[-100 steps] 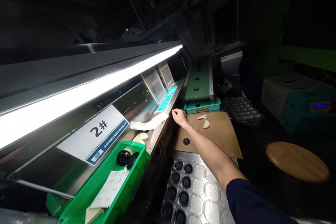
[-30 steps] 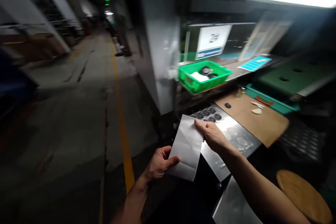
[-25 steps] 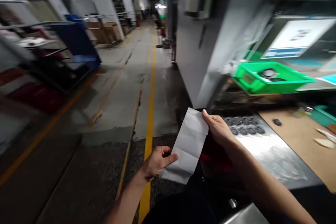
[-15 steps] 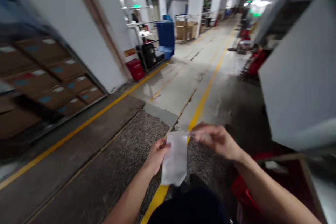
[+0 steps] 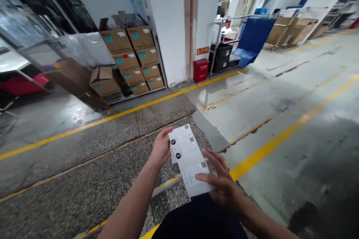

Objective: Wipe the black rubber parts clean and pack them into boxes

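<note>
Over the speckled floor, beside its yellow line, the left hand pinches the top edge of a paper slip. The right hand grips the lower end, fingers flat across it, thumb hidden. The slip is already unfolded, print side up.

A single camera worn on the person's head looks forward and steeply down. The left hand and right hand, with a paper slip between them, sit close, low in the centre. The wide view reaches across the floor to distant stacked boxes.
</note>
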`<move>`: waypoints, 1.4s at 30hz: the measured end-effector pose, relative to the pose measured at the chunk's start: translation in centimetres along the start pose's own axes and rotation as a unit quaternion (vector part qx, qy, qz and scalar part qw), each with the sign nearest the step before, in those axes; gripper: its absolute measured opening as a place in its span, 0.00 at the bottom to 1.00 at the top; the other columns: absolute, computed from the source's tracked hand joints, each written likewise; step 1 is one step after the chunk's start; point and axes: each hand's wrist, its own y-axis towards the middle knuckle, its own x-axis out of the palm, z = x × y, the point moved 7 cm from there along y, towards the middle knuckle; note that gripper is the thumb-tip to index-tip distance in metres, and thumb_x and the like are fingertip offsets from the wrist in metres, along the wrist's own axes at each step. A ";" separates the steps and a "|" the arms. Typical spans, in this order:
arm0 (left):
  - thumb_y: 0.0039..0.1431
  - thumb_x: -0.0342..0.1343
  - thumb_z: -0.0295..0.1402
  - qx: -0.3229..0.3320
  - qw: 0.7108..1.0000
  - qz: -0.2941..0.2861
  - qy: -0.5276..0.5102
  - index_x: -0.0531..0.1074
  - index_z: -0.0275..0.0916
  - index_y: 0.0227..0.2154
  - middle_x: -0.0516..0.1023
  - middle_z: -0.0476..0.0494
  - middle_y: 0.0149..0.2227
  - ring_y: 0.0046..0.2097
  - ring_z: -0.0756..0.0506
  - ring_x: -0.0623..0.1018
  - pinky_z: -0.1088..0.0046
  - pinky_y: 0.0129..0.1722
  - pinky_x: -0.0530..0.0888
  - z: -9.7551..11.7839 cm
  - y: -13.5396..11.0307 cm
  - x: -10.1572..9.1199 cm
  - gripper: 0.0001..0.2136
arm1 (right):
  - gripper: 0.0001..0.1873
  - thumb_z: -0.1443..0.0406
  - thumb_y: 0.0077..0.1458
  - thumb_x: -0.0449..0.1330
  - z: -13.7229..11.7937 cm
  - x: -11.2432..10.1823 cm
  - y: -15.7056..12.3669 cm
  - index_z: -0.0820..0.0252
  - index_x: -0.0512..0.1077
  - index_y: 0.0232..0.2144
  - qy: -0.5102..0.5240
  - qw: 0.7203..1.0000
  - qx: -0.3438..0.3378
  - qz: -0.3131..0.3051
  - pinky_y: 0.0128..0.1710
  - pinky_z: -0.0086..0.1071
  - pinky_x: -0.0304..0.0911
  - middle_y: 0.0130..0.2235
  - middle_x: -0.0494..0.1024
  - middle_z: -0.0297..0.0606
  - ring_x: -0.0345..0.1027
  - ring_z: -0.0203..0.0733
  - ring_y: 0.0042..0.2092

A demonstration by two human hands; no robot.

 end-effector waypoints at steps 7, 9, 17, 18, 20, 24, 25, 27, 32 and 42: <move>0.41 0.71 0.33 0.010 0.998 0.051 -0.027 0.72 0.35 0.37 0.78 0.47 0.31 0.29 0.49 0.76 0.76 0.29 0.72 5.3 9.5 -1.3 0.19 | 0.23 0.76 0.56 0.58 8.2 2.7 12.5 0.46 0.74 0.49 0.171 0.984 0.035 0.025 0.51 0.41 0.68 0.64 0.62 0.41 0.66 0.48 0.59; 0.43 0.71 0.32 0.014 0.997 0.066 -0.039 0.72 0.35 0.37 0.78 0.47 0.32 0.31 0.49 0.76 0.76 0.31 0.73 6.6 11.4 -2.4 0.18 | 0.25 0.76 0.56 0.59 9.7 3.9 15.5 0.46 0.74 0.51 0.207 0.978 0.030 0.010 0.47 0.38 0.69 0.59 0.69 0.41 0.70 0.45 0.54; 0.38 0.73 0.33 0.061 0.980 0.170 -0.078 0.72 0.36 0.36 0.78 0.49 0.29 0.28 0.50 0.75 0.76 0.30 0.72 12.0 19.0 -13.2 0.21 | 0.20 0.76 0.57 0.58 13.7 14.1 24.8 0.47 0.78 0.44 0.338 0.930 0.091 -0.110 0.43 0.34 0.69 0.43 0.79 0.35 0.73 0.40 0.45; 0.37 0.74 0.32 0.071 0.979 0.175 -0.078 0.71 0.36 0.35 0.78 0.49 0.29 0.29 0.49 0.75 0.76 0.31 0.73 12.9 20.2 -14.8 0.21 | 0.18 0.75 0.58 0.58 13.9 15.8 26.0 0.47 0.79 0.42 0.356 0.920 0.107 -0.125 0.45 0.35 0.69 0.43 0.80 0.34 0.73 0.40 0.45; 0.37 0.73 0.31 0.094 0.978 0.172 -0.073 0.71 0.36 0.35 0.78 0.48 0.31 0.31 0.49 0.76 0.76 0.32 0.74 15.2 22.6 -17.8 0.22 | 0.14 0.72 0.61 0.59 14.0 19.0 28.7 0.48 0.79 0.40 0.386 0.902 0.125 -0.144 0.50 0.38 0.69 0.43 0.80 0.35 0.74 0.41 0.47; 0.37 0.73 0.31 0.107 0.979 0.162 -0.070 0.73 0.36 0.39 0.79 0.46 0.34 0.32 0.48 0.77 0.76 0.32 0.73 20.4 27.1 -23.3 0.23 | 0.09 0.68 0.62 0.59 13.8 25.2 34.5 0.52 0.79 0.39 0.387 0.897 0.164 -0.134 0.52 0.41 0.68 0.43 0.80 0.38 0.73 0.44 0.48; 0.36 0.73 0.32 0.102 0.979 0.163 -0.073 0.73 0.35 0.38 0.79 0.46 0.33 0.32 0.48 0.77 0.76 0.31 0.73 21.8 28.1 -24.7 0.23 | 0.07 0.66 0.62 0.59 14.0 26.7 36.0 0.54 0.78 0.38 0.371 0.902 0.183 -0.121 0.51 0.40 0.68 0.43 0.79 0.39 0.73 0.44 0.48; 0.36 0.73 0.33 0.095 0.979 0.162 -0.077 0.72 0.35 0.37 0.79 0.45 0.33 0.31 0.47 0.77 0.75 0.30 0.73 24.8 29.8 -27.3 0.23 | 0.07 0.62 0.62 0.60 14.5 30.0 38.7 0.56 0.78 0.40 0.324 0.911 0.233 -0.103 0.49 0.39 0.68 0.44 0.78 0.41 0.72 0.44 0.47; 0.35 0.73 0.31 0.097 0.979 0.159 -0.083 0.72 0.35 0.37 0.80 0.44 0.33 0.32 0.46 0.77 0.73 0.32 0.75 31.4 33.1 -33.8 0.23 | 0.33 0.57 0.56 0.66 15.0 39.5 45.7 0.53 0.61 0.61 0.335 0.875 0.331 -0.115 0.55 0.42 0.66 0.60 0.68 0.44 0.66 0.47 0.57; 0.36 0.71 0.25 0.097 0.956 0.235 -0.149 0.72 0.35 0.36 0.79 0.46 0.31 0.31 0.47 0.77 0.74 0.32 0.75 35.8 39.8 -45.3 0.20 | 0.19 0.59 0.53 0.68 13.9 52.1 56.5 0.59 0.75 0.46 0.440 0.792 0.362 -0.218 0.42 0.31 0.67 0.40 0.81 0.40 0.74 0.40 0.42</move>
